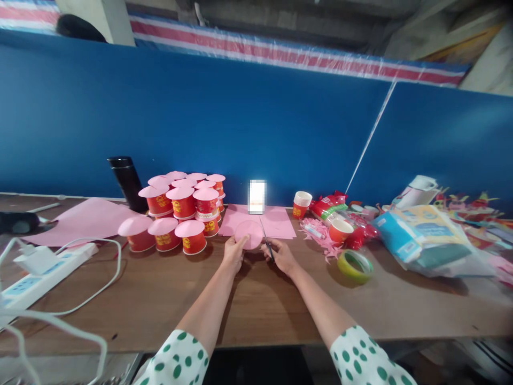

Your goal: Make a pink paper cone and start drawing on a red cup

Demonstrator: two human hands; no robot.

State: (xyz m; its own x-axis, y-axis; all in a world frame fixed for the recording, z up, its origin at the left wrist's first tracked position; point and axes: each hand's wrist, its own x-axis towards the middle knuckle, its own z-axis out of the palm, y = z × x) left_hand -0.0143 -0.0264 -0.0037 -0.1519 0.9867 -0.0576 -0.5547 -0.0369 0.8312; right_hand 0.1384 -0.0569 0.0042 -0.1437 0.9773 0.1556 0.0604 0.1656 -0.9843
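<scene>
A brown wooden surface (248, 299) runs the full width, backed by a tall blue partition (240, 117). A red, white and blue striped sheet (280, 51) hangs above the partition.

Far left of the hands lie one white power strip (44, 270) with a plugged-in charger and looping white cables, and one large pink paper sheet (86, 219). One black flask (127, 182) stands behind the sheet. Just left of the hands is a pile of red paper cups (182, 206), each capped with a pink paper disc; about twelve discs show.

The left hand (234, 252) pinches the edge of one pink paper circle (249, 234), held just above the surface between the two hands. The right hand (281, 256) grips one pair of scissors (266, 243), blades against the circle. Behind the hands lie more pink sheets (278, 222).

To the right are a short stack of nested cups (300, 204), one single red cup (340, 231), pink paper scraps (320, 238), one green tape roll (355, 266) and one blue, white and yellow plastic package (420, 235). One white jug (417, 190) stands behind the package.
</scene>
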